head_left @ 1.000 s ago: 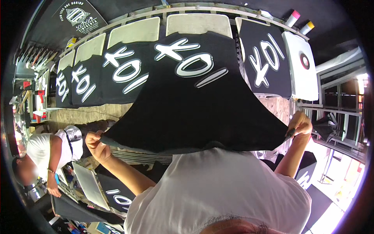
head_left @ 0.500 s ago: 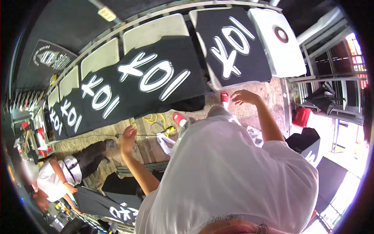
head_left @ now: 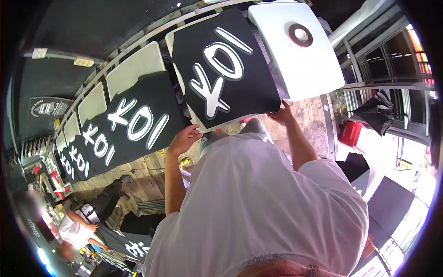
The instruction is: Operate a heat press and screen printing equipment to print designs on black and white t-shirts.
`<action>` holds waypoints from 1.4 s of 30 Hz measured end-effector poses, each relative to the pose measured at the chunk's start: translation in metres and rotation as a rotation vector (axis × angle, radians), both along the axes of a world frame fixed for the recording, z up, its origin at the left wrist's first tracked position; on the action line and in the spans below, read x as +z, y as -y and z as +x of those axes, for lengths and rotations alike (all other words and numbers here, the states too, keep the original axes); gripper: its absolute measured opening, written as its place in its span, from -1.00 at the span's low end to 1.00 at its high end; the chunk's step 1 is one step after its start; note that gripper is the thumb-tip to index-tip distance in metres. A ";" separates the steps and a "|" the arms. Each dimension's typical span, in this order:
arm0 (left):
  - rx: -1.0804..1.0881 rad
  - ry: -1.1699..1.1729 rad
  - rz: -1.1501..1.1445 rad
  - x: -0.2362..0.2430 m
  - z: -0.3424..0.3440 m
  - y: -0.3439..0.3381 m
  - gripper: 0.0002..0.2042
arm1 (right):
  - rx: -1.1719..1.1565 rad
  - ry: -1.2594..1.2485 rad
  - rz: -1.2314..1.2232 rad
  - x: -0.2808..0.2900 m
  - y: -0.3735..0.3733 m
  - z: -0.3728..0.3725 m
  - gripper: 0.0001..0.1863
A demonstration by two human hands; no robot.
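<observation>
A black printed cloth [head_left: 258, 83] with large white lettering lies flat over a pale board [head_left: 181, 78], whose left and near rims show. At the board's near left corner, my left hand [head_left: 185, 137] has its fingers closed at the edge; the exact grip is partly hidden. My right hand [head_left: 282, 114] pinches the cloth's near right corner, fingers curled over its edge. To the left, a wider black cloth [head_left: 152, 90] with the same lettering drapes over the neighbouring board [head_left: 134, 62].
A white board [head_left: 314, 69] bearing a roll of tape [head_left: 301, 35] stands on the right. More cloth-covered boards curve away left. A red box [head_left: 351, 135] sits at right. Another person [head_left: 76, 228] handles black cloth [head_left: 121, 241] at lower left. Wooden floor [head_left: 143, 173] lies below.
Both my hands have moved from the air beside my body to the board's two near corners. The boards now appear farther left in view.
</observation>
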State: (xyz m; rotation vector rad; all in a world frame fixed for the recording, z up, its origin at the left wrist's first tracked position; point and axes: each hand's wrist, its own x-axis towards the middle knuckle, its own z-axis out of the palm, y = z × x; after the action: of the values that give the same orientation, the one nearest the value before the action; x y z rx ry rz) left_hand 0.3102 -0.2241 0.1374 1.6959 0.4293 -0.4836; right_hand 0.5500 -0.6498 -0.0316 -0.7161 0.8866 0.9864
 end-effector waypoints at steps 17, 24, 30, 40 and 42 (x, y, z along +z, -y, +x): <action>-0.181 0.107 -0.037 0.036 0.081 0.031 -0.62 | -0.156 0.875 -0.198 0.123 -0.038 0.037 -0.66; -0.402 0.228 0.199 0.012 0.051 0.057 -0.56 | 0.004 0.891 0.488 0.258 -0.109 0.070 -0.50; 0.267 0.424 -0.456 0.035 0.070 0.094 -0.25 | 0.909 1.750 -0.052 0.343 -0.247 0.033 -0.51; 1.401 0.253 -0.639 -0.079 0.077 0.139 -0.89 | 1.780 1.422 0.467 0.231 -0.221 0.038 -0.64; 1.543 0.241 -0.648 -0.081 0.081 0.151 -0.91 | 1.751 1.787 -0.005 0.209 -0.191 0.094 -0.70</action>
State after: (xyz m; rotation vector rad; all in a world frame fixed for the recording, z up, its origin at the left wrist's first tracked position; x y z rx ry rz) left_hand 0.3916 -0.3751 0.0564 0.4470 1.0804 0.6614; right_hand 0.6440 -0.4591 0.1770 -1.8815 -1.6258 1.1273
